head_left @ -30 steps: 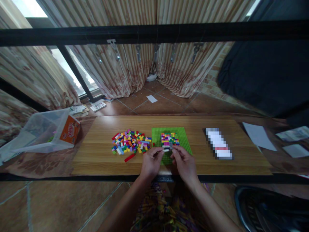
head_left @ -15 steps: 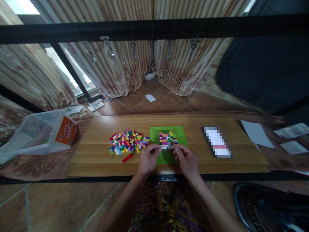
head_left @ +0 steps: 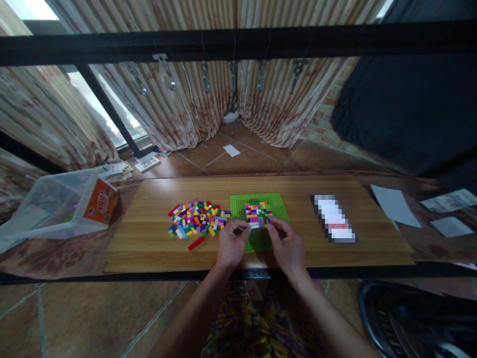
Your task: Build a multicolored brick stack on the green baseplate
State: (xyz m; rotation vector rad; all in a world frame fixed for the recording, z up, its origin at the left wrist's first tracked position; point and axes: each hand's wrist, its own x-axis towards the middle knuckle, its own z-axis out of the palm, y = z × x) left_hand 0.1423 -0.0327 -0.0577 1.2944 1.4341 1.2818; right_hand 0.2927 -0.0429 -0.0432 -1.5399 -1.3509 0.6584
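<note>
A low block of multicoloured building bricks point(head_left: 258, 213) sits on a green studded baseplate point(head_left: 278, 201). White and grey bricks show along its near edge. My left hand point(head_left: 233, 242) has thumb and forefinger closed at the block's near left corner. At the near right corner, my right hand point(head_left: 288, 247) pinches in the same way. Any small brick between the fingertips is too small to make out. To the left of the baseplate lies a loose heap of building bricks point(head_left: 196, 218), with a long red brick point(head_left: 196, 243) in front of it.
A phone with a blurred screen point(head_left: 335, 219) lies right of the baseplate on the wooden board point(head_left: 149, 258). A clear plastic bin point(head_left: 55, 204) with an orange label stands at far left. Papers point(head_left: 395, 206) lie at right. A dark bar point(head_left: 238, 44) crosses beyond the board.
My right hand has moved slightly left and up, its fingertips closer against the block's right corner. My left hand has barely moved. The whole view has shifted slightly.
</note>
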